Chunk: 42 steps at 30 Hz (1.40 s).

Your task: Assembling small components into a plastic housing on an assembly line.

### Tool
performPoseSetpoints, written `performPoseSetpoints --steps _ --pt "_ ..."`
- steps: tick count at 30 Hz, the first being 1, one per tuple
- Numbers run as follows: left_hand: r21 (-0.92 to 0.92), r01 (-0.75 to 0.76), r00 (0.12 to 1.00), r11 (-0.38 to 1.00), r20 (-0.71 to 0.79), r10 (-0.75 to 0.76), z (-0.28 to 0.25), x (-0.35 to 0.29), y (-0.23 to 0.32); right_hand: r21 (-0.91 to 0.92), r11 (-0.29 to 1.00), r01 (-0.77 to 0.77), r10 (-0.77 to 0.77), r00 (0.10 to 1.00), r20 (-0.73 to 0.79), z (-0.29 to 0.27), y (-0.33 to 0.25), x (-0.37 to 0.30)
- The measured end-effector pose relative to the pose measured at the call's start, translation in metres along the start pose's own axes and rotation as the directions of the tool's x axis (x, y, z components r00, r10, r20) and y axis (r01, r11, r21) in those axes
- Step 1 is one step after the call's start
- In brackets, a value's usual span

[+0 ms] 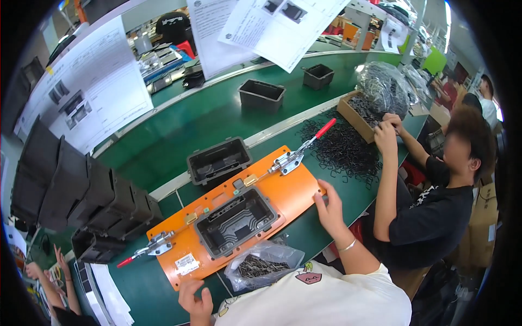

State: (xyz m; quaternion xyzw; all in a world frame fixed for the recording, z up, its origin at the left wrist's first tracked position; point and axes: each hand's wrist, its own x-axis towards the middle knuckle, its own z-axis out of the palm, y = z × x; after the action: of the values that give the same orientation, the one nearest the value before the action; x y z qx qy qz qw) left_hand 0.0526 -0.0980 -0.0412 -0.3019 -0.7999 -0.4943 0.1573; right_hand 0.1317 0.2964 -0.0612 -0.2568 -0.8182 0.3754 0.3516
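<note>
An orange fixture plate [296, 190] lies slanted on the green bench, with a dark grey plastic box [204, 231] seated in its middle, hollow side up. Two toggle clamps with red handles are mounted on it, a far-right clamp [287, 162] and a near-left clamp [159, 243]. My right hand [331, 214] is at the plate's right edge, thumb and fingers apart, holding nothing. Beside the near-left corner is my left hand [194, 302], its fingers loosely bent, thumb apart, nothing in it. A clear plastic bag [291, 255] of small dark metal pieces sits between the plate and my shirt.
Another grey box [193, 163] stands behind the plate. Stacked grey boxes [103, 190] rise at left. Two boxes, a larger box [262, 96] and a smaller box [318, 77], sit farther back. Black hooks [348, 155] are heaped at right, where a co-worker [429, 206] handles a cardboard tray [348, 117].
</note>
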Motion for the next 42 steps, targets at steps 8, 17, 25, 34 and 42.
performPoseSetpoints --steps 8,17,25,34,42 --pt "0.097 -0.092 0.996 0.991 -0.004 0.093 -0.012 -0.059 -0.015 0.007 1.000 0.028 -0.028 0.998 -0.050 0.020 0.019 -0.032" --pt "0.303 0.471 0.834 0.828 0.150 -0.530 -0.036 -0.188 -0.025 0.159 0.983 -0.090 0.103 0.991 -0.081 0.016 0.036 -0.036" --pt "-0.055 0.900 0.421 0.432 -0.147 -0.895 -0.037 -0.388 -0.229 0.223 0.975 -0.021 0.037 0.997 -0.072 0.023 0.036 -0.028" --pt "0.065 0.949 0.314 0.309 -0.081 -0.946 -0.067 -0.371 -0.154 0.320 0.944 -0.082 0.108 0.992 -0.066 0.022 0.042 -0.028" --pt "0.247 0.939 0.225 0.240 0.085 -0.971 -0.098 -0.349 -0.150 0.267 0.962 -0.065 0.094 0.991 -0.096 0.023 0.051 -0.022"
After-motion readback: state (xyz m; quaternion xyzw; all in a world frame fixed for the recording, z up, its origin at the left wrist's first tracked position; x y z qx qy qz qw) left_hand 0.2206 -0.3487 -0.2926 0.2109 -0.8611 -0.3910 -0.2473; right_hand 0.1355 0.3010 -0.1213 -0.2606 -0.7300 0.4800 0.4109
